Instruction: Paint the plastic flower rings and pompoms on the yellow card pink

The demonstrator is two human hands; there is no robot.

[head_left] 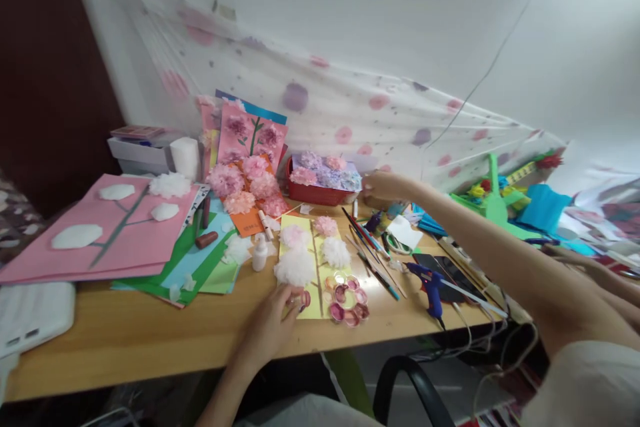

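Observation:
My left hand [274,320] is at the near edge of a yellow card [313,273], its fingers closed round a small clear cup with pinkish paint [305,300]. The card carries fluffy white tissue flowers [294,267], a pink one [325,226] and a painted brown stem. Just right of this hand, a flower-shaped paint palette [350,313] with pink and maroon wells overlaps the card. My right hand [384,185] reaches far back, beside a red basket [320,195] topped with a flower picture. Its fingers are blurred, so what it touches is unclear.
A white glue bottle [259,253] stands left of the card. Brushes and pens [373,260], a blue glue gun [427,287] and cables lie to the right. Pink cards [130,247] fill the left side. Another person's hand [575,259] is at far right.

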